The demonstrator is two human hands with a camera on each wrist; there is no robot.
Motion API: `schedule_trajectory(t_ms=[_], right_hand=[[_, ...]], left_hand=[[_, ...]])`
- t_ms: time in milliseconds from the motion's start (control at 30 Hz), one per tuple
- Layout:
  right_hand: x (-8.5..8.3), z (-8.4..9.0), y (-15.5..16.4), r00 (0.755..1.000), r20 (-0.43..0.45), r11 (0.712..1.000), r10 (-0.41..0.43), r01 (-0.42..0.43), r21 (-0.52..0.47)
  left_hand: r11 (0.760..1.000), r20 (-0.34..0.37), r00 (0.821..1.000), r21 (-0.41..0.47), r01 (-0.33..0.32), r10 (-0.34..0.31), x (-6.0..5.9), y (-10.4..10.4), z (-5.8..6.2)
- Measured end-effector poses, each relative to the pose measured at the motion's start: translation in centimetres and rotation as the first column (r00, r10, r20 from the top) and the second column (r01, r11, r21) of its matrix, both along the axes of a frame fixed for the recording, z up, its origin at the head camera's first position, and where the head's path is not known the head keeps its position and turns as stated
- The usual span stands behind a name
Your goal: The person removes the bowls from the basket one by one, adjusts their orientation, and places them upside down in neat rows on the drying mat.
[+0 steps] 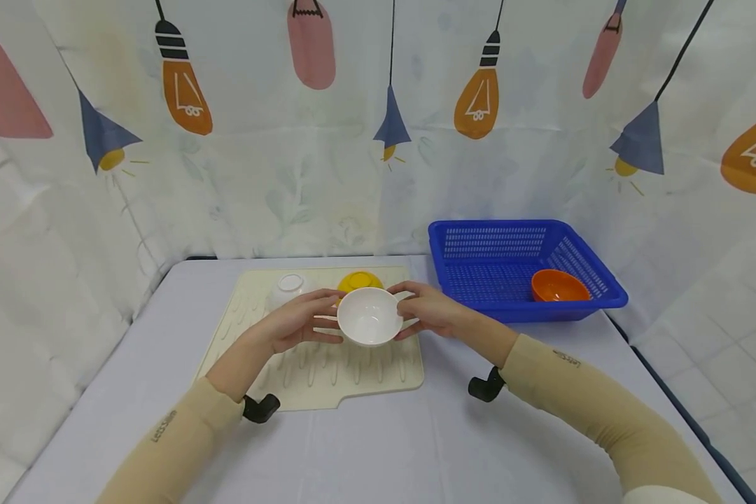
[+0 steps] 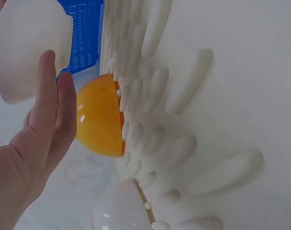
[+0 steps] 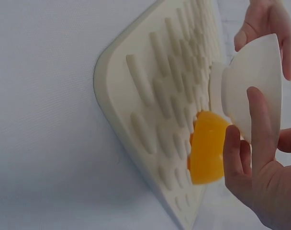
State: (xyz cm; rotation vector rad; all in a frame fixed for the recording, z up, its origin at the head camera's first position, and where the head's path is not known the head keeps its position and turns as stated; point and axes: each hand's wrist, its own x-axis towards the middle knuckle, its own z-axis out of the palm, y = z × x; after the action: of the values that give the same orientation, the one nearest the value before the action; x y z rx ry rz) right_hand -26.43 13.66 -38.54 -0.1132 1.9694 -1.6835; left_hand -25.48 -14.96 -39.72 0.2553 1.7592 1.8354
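Observation:
A white bowl (image 1: pixel 369 316) is held up over the cream drying mat (image 1: pixel 327 381), its hollow side tilted toward me. On its left side my left hand (image 1: pixel 304 319) holds it by the rim, other fingers spread out below. My right hand (image 1: pixel 430 309) pinches the opposite side, thumb at the rim and fingertips against the outer wall. Behind the held bowl, a yellow bowl (image 2: pixel 100 117) rests upside down on the mat's ridges. Beside it another white bowl (image 2: pixel 119 208) lies upside down, partly behind my left hand in the head view.
A blue plastic basket (image 1: pixel 479 308) stands at the back right of the table, with an orange bowl (image 1: pixel 561 285) inside it. White cloth covers the table (image 1: pixel 378 455). A patterned curtain (image 1: pixel 239 196) hangs right behind the table's far edge.

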Motion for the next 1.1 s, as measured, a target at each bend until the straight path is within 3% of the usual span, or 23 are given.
schedule_trajectory(t_ms=[467, 1100], right_hand=[[-0.1, 0.1, -0.3, 1.0, 0.024, 1.0, -0.004, 0.004, -0.006], [-0.2, -0.6, -0.1, 0.998, 0.056, 1.0, -0.008, 0.01, -0.028]], left_hand=[[0.996, 0.062, 0.998, 0.085, -0.016, 0.011, -0.3, 0.3, -1.1], [0.989, 0.117, 0.992, 0.146, 0.029, -0.046, -0.8, 0.0, -2.1]])
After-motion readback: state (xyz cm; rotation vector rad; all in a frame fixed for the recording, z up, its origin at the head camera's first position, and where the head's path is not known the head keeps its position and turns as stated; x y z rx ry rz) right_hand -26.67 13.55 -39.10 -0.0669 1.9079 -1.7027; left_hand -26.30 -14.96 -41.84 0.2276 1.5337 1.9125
